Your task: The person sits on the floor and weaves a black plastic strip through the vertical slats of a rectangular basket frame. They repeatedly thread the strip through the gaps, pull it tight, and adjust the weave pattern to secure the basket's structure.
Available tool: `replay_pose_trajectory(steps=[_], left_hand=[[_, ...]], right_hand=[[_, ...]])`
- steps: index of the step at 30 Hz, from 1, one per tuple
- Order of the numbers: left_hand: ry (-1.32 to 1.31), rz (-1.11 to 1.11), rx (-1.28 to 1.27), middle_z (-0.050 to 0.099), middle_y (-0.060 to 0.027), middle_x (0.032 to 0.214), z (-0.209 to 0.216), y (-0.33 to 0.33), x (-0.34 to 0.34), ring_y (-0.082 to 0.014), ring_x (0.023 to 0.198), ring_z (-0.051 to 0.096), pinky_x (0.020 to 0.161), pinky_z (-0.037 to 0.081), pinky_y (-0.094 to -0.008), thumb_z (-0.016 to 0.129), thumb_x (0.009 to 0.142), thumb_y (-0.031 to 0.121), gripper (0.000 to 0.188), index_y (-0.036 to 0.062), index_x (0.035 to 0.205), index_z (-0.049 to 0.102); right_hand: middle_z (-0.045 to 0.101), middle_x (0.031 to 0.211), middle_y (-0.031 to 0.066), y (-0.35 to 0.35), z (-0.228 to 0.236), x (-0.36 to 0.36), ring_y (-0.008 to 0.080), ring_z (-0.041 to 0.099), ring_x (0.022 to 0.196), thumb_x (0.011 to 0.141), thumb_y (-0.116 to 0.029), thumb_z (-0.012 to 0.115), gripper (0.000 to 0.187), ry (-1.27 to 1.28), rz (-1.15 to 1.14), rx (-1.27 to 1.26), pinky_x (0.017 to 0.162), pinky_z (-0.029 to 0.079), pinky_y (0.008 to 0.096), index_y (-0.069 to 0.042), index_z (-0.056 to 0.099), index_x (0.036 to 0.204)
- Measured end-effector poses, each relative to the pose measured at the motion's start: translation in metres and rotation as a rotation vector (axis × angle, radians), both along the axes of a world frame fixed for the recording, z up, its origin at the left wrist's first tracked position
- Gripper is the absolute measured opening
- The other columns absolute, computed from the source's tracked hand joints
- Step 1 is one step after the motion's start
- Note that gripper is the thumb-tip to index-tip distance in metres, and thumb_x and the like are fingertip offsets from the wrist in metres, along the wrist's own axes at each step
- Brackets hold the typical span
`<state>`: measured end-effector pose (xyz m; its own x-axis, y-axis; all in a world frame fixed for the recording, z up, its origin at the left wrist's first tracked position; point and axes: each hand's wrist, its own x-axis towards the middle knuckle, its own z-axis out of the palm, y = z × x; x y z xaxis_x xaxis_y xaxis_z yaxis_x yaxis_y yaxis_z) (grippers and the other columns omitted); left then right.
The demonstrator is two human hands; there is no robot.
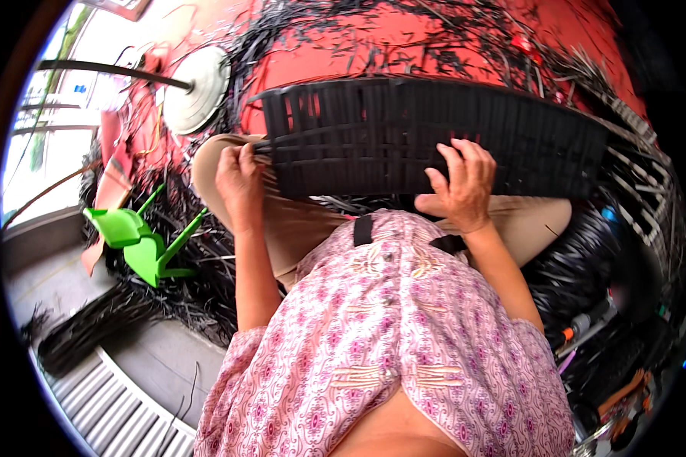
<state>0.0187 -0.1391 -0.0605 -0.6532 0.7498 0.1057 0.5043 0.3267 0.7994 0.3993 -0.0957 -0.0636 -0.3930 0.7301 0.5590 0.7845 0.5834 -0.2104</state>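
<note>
Across my lap stands a long black woven panel [404,129], made of flat strips crossing each other; it may be the side of a basket. At its left end my left hand [240,183] is closed, thumb and fingers pinching a black strip [262,146] that runs out of the weave. My right hand [465,183] lies against the lower middle of the panel, its fingers spread and nothing gripped. Whether the fingertips press on the weave or just rest there I cannot tell. The panel's far side is hidden.
Loose black strips [297,34] litter the red floor [343,57] beyond the panel. To the left are a round whitish base with a pole [198,90], a green plastic object [141,240] and a strip bundle [91,327]. Tools [587,327] lie at lower right.
</note>
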Motion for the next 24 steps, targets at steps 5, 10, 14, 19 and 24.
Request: replay_pose_trajectory(steps=[5,10,14,19,24], left_hand=[[0.071,0.051,-0.072,0.066,-0.0094,0.07,0.0,-0.003,-0.003,-0.016,0.06,0.065,0.059,0.051,-0.0332,0.066,0.103,0.021,0.026,-0.0007,0.088,0.065],[0.243,0.073,0.008,0.069,-0.0106,0.092,0.014,-0.006,0.01,-0.0176,0.078,0.067,0.071,0.053,-0.0337,0.069,0.102,0.021,0.02,0.0013,0.103,0.068],[0.759,-0.234,0.168,0.066,-0.0147,0.121,0.044,-0.012,0.057,-0.0302,0.11,0.063,0.097,0.048,-0.043,0.074,0.096,0.021,0.027,0.0052,0.117,0.068],[0.655,-0.591,0.105,0.059,-0.0132,0.135,0.025,-0.008,0.096,-0.0329,0.13,0.052,0.112,0.036,-0.0484,0.079,0.088,0.032,0.059,0.0076,0.138,0.061],[0.722,-0.661,0.028,0.054,-0.0147,0.141,0.017,-0.017,0.091,-0.0353,0.135,0.046,0.118,0.03,-0.051,0.081,0.084,0.043,0.076,0.0057,0.146,0.055]], right_hand=[[0.057,0.129,0.0097,0.003,-0.007,0.004,0.0309,0.055,0.121,0.09,-0.04,0.076,0.051,-0.017,-0.034,0.031,0.105,0.042,0.0491,-0.011,0.064,0.13],[0.057,0.128,0.0077,0.007,-0.005,0.018,0.0298,0.054,0.121,0.088,-0.041,0.077,0.052,-0.074,-0.097,0.049,0.106,0.041,0.0482,-0.011,0.064,0.129],[0.057,0.128,0.0076,0.007,-0.003,0.018,0.0301,0.053,0.121,0.087,-0.041,0.078,0.053,-0.067,-0.081,0.029,0.106,0.04,0.048,-0.011,0.064,0.129],[0.056,0.13,0.0084,0.011,0.006,0.03,0.0309,0.052,0.123,0.089,-0.043,0.077,0.055,-0.038,-0.068,0.038,0.105,0.04,0.0484,-0.01,0.063,0.13],[0.056,0.132,0.0112,0.007,-0.001,0.077,0.0328,0.051,0.127,0.091,-0.05,0.073,0.062,-0.13,-0.216,0.024,0.108,0.039,0.0498,-0.007,0.06,0.134]])
